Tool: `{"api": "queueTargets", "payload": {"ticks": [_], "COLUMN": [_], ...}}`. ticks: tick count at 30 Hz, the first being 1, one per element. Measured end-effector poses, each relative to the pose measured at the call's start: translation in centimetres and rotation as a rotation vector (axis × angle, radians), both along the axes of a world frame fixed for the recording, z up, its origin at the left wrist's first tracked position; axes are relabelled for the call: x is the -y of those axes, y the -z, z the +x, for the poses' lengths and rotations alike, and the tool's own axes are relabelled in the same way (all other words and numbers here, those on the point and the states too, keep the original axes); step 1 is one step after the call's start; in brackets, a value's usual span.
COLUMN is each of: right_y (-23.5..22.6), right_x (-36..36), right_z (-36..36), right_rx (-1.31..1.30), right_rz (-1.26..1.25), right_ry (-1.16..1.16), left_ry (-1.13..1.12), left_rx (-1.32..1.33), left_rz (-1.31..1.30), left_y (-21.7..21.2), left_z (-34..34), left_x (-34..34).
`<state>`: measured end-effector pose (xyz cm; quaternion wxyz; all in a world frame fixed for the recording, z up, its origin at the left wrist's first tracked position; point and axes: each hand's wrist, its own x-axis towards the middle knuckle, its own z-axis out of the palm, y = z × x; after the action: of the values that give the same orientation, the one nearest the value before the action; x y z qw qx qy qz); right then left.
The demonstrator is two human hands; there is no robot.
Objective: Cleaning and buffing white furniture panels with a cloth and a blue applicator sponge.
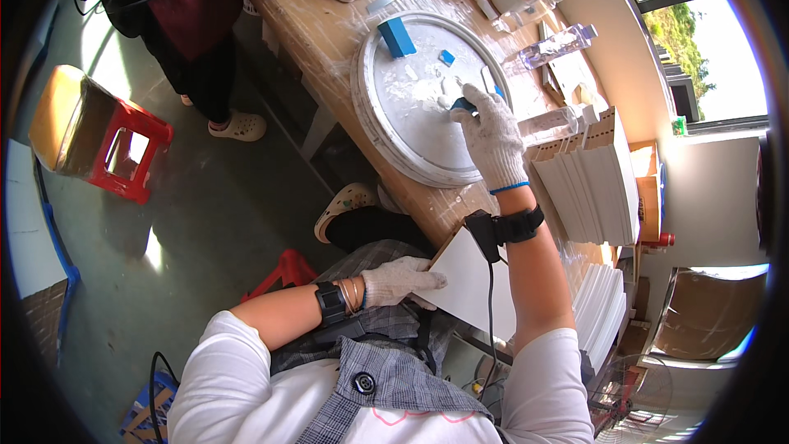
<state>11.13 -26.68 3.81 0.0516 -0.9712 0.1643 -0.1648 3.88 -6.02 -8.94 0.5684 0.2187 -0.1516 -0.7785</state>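
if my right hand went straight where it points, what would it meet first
Probably the white lumps on the round lid, then the small blue piece beyond; how high your right hand sits above the lid is unclear.

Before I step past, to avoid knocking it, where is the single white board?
In the head view, right of centre, the white board is between the left hand holding its edge and the right forearm.

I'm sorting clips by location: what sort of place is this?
Probably a workshop, judging by the white-smeared wooden workbench, the stacked white panels and the gloved right hand.
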Motion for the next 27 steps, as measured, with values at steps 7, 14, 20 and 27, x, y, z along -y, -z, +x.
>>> {"api": "queueTargets", "payload": {"ticks": [7,14,20,27], "right_y": [0.6,0.8,-2.4,-1.4], "right_x": [0.1,1.3,-2.9,-5.2], "right_z": [-0.4,-0.9,-5.0,-14.6], "right_rx": [0.038,0.056,0.215,0.337], "right_rz": [-0.054,-0.008,0.737,1.371], "right_ry": [-0.093,-0.07,0.201,0.386], "left_ry": [-0.005,0.006,-0.045,-0.049], "left_rx": [-0.023,0.023,-0.001,-0.074], "left_rz": [-0.002,0.046,0.02,0.026], "left_y": [0.4,-1.1,-0.9,-0.9], "left_z": [-0.3,0.3,0.8,0.4], "left_x": [-0.1,0.0,-0.3,-0.3]}}
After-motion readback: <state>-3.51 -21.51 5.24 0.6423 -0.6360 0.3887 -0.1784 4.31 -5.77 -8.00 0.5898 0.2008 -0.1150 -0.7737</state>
